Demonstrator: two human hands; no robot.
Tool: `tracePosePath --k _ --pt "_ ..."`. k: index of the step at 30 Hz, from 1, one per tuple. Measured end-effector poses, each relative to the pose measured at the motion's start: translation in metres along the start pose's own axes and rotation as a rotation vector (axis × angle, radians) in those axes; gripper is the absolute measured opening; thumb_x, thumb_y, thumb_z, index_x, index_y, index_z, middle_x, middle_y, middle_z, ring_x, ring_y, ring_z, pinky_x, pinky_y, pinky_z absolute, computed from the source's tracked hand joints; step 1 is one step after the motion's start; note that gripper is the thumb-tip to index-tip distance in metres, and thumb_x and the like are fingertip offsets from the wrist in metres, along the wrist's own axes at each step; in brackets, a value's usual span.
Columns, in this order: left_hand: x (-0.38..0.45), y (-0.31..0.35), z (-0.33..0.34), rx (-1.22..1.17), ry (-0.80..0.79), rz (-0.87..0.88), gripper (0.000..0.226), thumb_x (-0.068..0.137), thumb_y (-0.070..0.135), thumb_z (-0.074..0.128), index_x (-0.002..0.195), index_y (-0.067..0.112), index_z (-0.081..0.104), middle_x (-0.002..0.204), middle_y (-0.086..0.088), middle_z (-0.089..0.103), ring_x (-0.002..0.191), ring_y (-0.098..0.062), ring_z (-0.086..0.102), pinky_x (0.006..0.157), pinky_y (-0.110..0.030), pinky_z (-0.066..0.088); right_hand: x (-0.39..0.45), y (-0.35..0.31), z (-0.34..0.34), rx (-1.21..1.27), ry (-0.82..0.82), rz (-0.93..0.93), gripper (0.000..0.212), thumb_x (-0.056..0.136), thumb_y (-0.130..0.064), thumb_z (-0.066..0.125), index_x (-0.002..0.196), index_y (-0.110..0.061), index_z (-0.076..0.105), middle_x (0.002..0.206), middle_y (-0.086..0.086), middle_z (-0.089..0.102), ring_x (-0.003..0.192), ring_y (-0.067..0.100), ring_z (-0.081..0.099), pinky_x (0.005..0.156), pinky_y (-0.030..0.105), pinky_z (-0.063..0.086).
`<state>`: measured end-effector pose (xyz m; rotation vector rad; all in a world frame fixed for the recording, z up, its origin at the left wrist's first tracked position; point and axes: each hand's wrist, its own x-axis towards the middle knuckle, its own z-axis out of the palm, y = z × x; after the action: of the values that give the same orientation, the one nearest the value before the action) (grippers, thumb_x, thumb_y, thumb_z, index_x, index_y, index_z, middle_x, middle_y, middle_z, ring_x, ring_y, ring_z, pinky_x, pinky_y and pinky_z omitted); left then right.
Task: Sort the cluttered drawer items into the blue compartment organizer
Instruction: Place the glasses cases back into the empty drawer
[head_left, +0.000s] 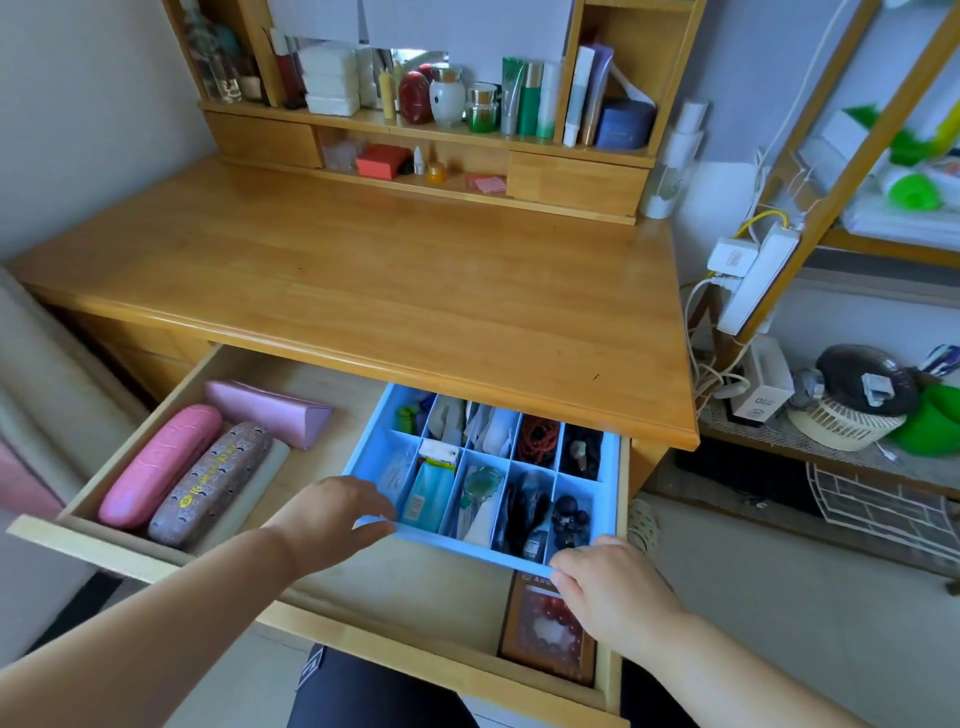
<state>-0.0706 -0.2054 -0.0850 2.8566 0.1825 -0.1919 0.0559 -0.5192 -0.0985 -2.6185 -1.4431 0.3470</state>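
The blue compartment organizer (610, 483) lies in the right half of the open wooden drawer (363, 587), partly under the desk top. Its cells hold small items: red beads (540, 439), dark beads (570, 519), a teal packet (428, 491) and a green round piece (483, 483). My left hand (332, 519) grips the organizer's near left corner, thumb under the rim. My right hand (608, 587) pinches the near right corner of the front wall.
A pink case (161, 465), a patterned case (208, 483) and a mauve pouch (270, 410) lie in the drawer's left part. A brown box (548, 634) sits at the near right. The desk top (363, 270) overhangs the drawer's back.
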Motion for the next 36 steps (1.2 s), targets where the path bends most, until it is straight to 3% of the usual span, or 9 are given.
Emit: tracePosePath --k 5,7,10,14,16,19,23,28,36 --pt "-0.007 0.005 -0.002 -0.002 0.024 0.034 0.026 0.094 0.039 0.050 0.116 0.033 0.065 0.115 0.015 0.062 0.108 -0.007 0.055 0.092 -0.021 0.041 0.001 -0.006 -0.009 0.041 -0.033 0.029 0.031 0.096 -0.037 0.033 0.073 -0.025 0.049 0.072 -0.009 0.053 0.075 0.020 0.048 0.081 0.034 0.045" --pt "-0.016 0.006 -0.003 -0.029 0.105 0.071 0.026 0.093 0.035 0.054 0.115 0.027 0.066 0.115 0.010 0.062 0.108 -0.012 0.056 0.093 -0.025 0.043 -0.002 -0.012 -0.011 0.082 0.066 0.008 0.025 0.095 -0.036 0.040 0.094 -0.029 0.063 0.092 -0.014 0.061 0.087 0.015 0.055 0.086 0.029 0.044" --pt "-0.045 -0.005 0.001 -0.081 0.233 0.100 0.034 0.087 0.051 0.054 0.099 0.023 0.070 0.100 0.008 0.063 0.092 -0.014 0.060 0.082 -0.028 0.049 -0.010 -0.036 -0.006 0.177 0.212 -0.080 0.028 0.088 -0.044 0.043 0.093 -0.032 0.068 0.090 -0.019 0.058 0.081 0.001 0.055 0.070 0.020 0.039" --pt "-0.090 -0.037 0.007 -0.155 -0.082 0.009 0.073 0.070 0.088 0.032 0.101 0.031 0.068 0.091 0.021 0.061 0.086 0.001 0.057 0.080 -0.018 0.045 -0.009 -0.072 0.008 0.415 -0.175 -0.106 0.043 0.082 -0.066 0.045 0.106 -0.038 0.065 0.102 -0.018 0.062 0.093 -0.006 0.054 0.078 0.012 0.041" --pt "-0.098 -0.050 0.007 -0.121 -0.126 0.012 0.079 0.066 0.091 0.034 0.113 0.035 0.064 0.103 0.019 0.064 0.095 0.000 0.058 0.084 -0.018 0.044 -0.005 -0.078 0.010 0.408 -0.234 -0.108 0.055 0.076 -0.072 0.050 0.120 -0.040 0.060 0.117 -0.024 0.060 0.104 -0.011 0.051 0.084 0.003 0.034" --pt "-0.099 -0.059 0.006 -0.067 -0.135 0.009 0.086 0.062 0.094 0.030 0.117 0.035 0.060 0.108 0.016 0.064 0.100 -0.004 0.058 0.086 -0.020 0.044 -0.003 -0.083 0.010 0.358 -0.275 -0.118 0.064 0.073 -0.071 0.053 0.129 -0.039 0.053 0.124 -0.024 0.057 0.112 -0.008 0.051 0.093 0.013 0.039" --pt "-0.101 -0.059 0.009 0.042 -0.012 0.103 0.086 0.068 0.091 0.021 0.110 0.028 0.063 0.099 0.011 0.065 0.092 -0.010 0.062 0.078 -0.024 0.048 -0.004 -0.086 0.012 0.218 -0.222 -0.203 0.050 0.086 -0.056 0.045 0.126 -0.027 0.055 0.119 -0.009 0.062 0.110 0.010 0.056 0.090 0.024 0.045" --pt "-0.082 -0.059 0.004 0.129 0.293 0.301 0.066 0.083 0.077 0.024 0.079 0.028 0.068 0.065 0.014 0.062 0.057 -0.006 0.061 0.046 -0.015 0.044 0.004 -0.073 -0.001 0.204 -0.190 -0.169 0.048 0.089 -0.054 0.045 0.129 -0.029 0.053 0.124 -0.011 0.060 0.114 0.007 0.053 0.091 0.017 0.038" --pt "0.012 -0.070 -0.023 -0.003 0.105 0.083 0.098 0.057 0.097 0.010 0.103 0.029 0.063 0.095 0.012 0.065 0.090 -0.012 0.060 0.077 -0.023 0.043 0.063 -0.034 -0.025 0.177 -0.074 0.010 0.041 0.091 -0.046 0.050 0.129 -0.030 0.055 0.128 -0.012 0.060 0.117 0.008 0.054 0.093 0.022 0.041"
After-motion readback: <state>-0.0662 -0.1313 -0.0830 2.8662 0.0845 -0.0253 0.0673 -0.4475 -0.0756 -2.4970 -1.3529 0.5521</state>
